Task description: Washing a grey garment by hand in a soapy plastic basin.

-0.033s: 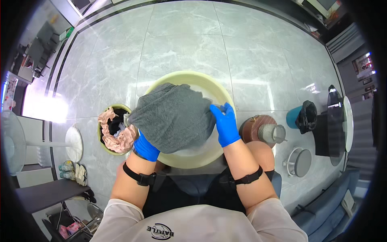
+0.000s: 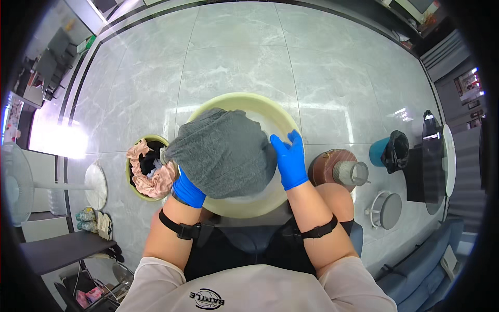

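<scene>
Tiled floor (image 2: 234,67) is surrounding a basin (image 2: 247,209); left hand (image 2: 188,191) is lying under grey cloth (image 2: 223,153), grip indeterminable; right hand (image 2: 290,161) is hanging alongside, fingers parted.

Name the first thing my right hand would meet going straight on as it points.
Your right hand would probably meet the rim of the basin, though its height is unclear and it might pass over.

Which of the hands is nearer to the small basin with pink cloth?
Left. The left hand is just right of the small basin, partly hidden by the grey cloth; the right hand is farther off, past the grey cloth's right edge.
</scene>
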`<state>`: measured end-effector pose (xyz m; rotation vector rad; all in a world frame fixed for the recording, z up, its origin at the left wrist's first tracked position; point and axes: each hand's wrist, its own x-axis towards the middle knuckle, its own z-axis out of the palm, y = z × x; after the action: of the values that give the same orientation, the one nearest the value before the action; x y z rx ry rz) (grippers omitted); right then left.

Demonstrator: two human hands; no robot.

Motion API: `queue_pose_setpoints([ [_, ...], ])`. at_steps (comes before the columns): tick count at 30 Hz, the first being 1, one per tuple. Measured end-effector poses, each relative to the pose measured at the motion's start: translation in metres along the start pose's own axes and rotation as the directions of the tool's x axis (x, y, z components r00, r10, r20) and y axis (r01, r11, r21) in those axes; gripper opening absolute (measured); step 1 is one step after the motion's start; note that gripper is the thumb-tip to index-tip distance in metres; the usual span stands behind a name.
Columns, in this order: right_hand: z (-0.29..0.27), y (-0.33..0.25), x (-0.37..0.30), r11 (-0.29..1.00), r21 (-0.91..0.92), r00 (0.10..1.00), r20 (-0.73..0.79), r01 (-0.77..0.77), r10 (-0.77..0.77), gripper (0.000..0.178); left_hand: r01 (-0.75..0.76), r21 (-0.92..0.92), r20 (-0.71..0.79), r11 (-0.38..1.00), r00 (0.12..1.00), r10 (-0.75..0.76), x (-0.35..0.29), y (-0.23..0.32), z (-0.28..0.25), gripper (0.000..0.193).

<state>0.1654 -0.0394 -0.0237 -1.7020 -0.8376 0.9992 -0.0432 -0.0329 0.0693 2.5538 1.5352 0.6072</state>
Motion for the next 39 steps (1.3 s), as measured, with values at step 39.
queue_pose_setpoints([
  [39, -0.046, -0.063, 0.0, 0.506, 0.054, 0.457, 0.351, 0.861, -0.817, 0.021, 0.141, -0.829, 0.25, 0.542, 0.959, 0.131, -0.006, -0.024, 0.029, 0.046],
])
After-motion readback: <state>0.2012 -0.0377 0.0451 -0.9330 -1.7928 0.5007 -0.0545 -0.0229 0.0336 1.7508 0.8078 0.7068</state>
